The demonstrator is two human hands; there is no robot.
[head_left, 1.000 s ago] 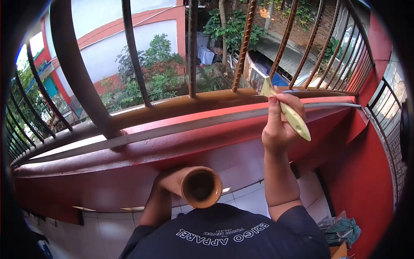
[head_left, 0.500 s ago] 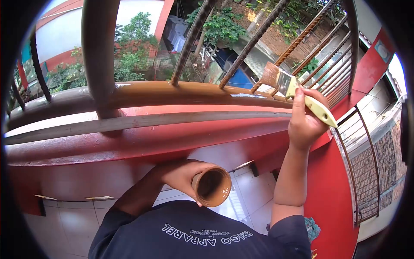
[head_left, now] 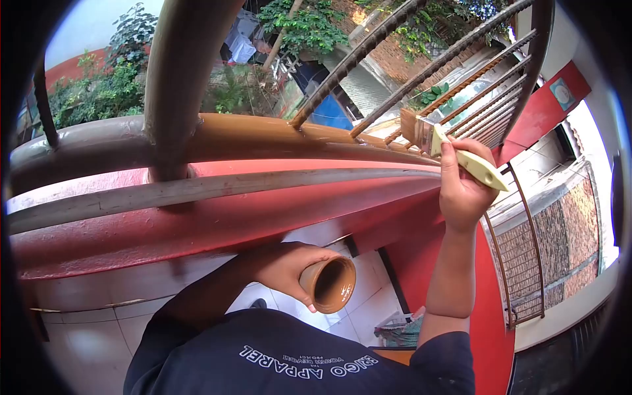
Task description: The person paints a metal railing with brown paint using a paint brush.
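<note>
My right hand grips a paintbrush with a cream handle; its brown-wet bristles rest against the lower rail of a metal balcony railing, at the right end. That rail is coated in fresh brown paint. My left hand holds a small cup of brown paint close to my chest, its mouth tilted toward the right. My dark shirt with white lettering fills the bottom of the view.
A thick brown upright post stands at the left. Rusty twisted bars rise from the rail. A red-painted ledge with a grey pipe runs below. White floor tiles, trees and buildings lie beyond.
The view has swung to the right along the railing. The brush has come down from mid-air onto the rail's right end. The cup stays near my chest.
</note>
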